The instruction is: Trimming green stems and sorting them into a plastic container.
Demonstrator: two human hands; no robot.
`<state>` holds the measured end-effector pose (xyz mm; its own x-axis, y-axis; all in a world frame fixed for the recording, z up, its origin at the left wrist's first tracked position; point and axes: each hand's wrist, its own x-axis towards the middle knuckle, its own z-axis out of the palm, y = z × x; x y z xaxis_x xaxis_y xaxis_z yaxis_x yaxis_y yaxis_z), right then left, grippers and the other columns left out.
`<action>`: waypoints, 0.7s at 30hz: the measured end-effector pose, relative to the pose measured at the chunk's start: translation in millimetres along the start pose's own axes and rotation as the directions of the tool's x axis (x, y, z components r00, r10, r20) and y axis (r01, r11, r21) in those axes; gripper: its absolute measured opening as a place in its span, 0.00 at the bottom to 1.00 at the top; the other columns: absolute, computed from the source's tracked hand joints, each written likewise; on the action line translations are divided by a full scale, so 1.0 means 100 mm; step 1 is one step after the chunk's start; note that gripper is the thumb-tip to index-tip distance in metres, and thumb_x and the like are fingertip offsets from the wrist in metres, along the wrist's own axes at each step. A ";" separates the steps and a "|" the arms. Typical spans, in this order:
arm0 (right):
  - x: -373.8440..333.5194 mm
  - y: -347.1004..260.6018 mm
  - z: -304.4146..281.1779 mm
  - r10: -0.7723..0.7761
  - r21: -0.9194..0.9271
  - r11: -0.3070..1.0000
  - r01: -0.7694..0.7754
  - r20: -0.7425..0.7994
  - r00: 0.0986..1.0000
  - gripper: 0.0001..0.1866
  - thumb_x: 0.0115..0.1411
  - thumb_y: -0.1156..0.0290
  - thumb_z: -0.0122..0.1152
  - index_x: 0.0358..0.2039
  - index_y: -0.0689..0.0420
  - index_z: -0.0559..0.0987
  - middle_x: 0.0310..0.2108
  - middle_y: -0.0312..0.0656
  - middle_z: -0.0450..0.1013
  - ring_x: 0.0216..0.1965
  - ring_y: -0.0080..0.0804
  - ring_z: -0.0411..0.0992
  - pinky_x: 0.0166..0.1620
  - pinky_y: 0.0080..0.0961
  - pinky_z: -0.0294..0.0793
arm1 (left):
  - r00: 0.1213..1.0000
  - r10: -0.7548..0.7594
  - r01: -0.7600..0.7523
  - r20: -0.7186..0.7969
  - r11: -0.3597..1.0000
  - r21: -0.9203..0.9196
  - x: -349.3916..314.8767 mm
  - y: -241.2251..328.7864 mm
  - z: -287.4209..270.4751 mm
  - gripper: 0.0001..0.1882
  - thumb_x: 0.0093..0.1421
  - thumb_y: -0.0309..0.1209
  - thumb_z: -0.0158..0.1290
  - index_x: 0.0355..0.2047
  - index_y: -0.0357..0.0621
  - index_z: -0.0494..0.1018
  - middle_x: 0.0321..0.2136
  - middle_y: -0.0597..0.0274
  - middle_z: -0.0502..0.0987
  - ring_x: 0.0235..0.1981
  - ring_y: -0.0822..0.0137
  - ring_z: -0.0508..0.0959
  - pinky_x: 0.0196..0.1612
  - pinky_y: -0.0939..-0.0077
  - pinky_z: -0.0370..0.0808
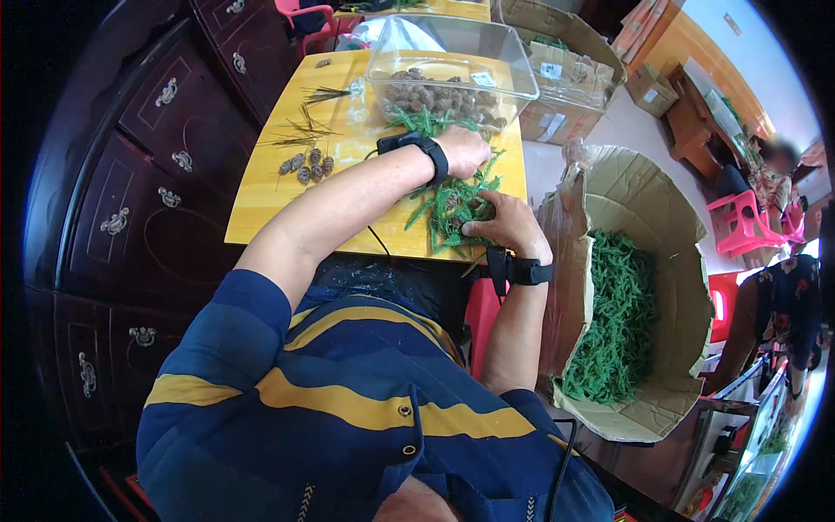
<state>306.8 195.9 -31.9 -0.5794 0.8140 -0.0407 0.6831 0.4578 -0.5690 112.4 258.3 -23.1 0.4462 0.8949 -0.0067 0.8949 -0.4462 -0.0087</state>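
Observation:
A green artificial pine branch (437, 217) lies along the right side of the yellow table, with a brown pine cone (451, 202) partly showing among its needles. My left hand (463, 152) is closed over the far part of the branch, knuckles up; its fingertips are mostly hidden. Nearer me, my right hand (513, 223) grips the branch from the right, thumb and fingers curled round the needles. Whether either hand also pinches a wire or a stem is too small to make out. Both wrists wear black straps.
Beyond my hands a clear plastic bin (452, 61) holds many pine cones. Loose pine cones (304, 165) and dark needle sprigs (306, 130) lie at the table's left. On the right stands an open cardboard box (661, 191) of green sprigs. Dark drawers (130, 217) line the left.

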 end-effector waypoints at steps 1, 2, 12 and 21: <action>0.00 -0.02 0.00 -0.004 0.002 1.000 0.004 -0.003 1.000 0.36 0.41 0.58 0.79 0.52 0.58 0.79 0.41 0.52 0.80 0.45 0.47 0.79 0.49 0.37 0.76 | 1.000 -0.017 0.017 -0.026 1.000 -0.007 0.00 0.01 0.02 0.08 0.53 0.31 0.53 0.33 0.54 0.80 0.31 0.57 0.82 0.36 0.52 0.83 0.39 0.55 0.78; -0.01 -0.03 -0.01 0.002 0.010 1.000 -0.002 0.000 1.000 0.36 0.41 0.59 0.79 0.51 0.57 0.79 0.40 0.53 0.80 0.44 0.47 0.79 0.49 0.37 0.76 | 0.998 -0.034 0.033 -0.052 0.999 -0.015 0.02 0.02 0.04 0.07 0.53 0.31 0.54 0.32 0.54 0.80 0.30 0.57 0.82 0.36 0.52 0.83 0.38 0.55 0.78; 0.01 -0.06 -0.02 0.026 0.002 1.000 -0.026 0.023 0.999 0.38 0.40 0.53 0.78 0.52 0.56 0.78 0.42 0.55 0.78 0.47 0.51 0.76 0.50 0.42 0.74 | 0.826 -0.280 -0.017 -0.490 0.856 -0.517 0.15 -0.02 -0.29 0.07 0.55 0.36 0.57 0.31 0.50 0.81 0.30 0.56 0.83 0.31 0.56 0.83 0.35 0.61 0.78; -0.03 0.01 -0.05 0.014 0.082 0.997 0.010 -0.287 0.958 0.44 0.39 0.49 0.80 0.55 0.57 0.75 0.44 0.49 0.79 0.44 0.46 0.79 0.50 0.38 0.76 | 0.820 -0.493 -0.066 -0.291 0.423 -0.904 -0.73 -0.04 -0.59 0.09 0.58 0.31 0.62 0.32 0.37 0.80 0.26 0.67 0.81 0.28 0.79 0.76 0.33 0.80 0.74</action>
<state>311.6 196.2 -28.5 -0.4177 0.8887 0.1889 0.6386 0.4351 -0.6348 76.6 195.0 36.4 -0.0725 0.9543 0.2900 0.3591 -0.2463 0.9002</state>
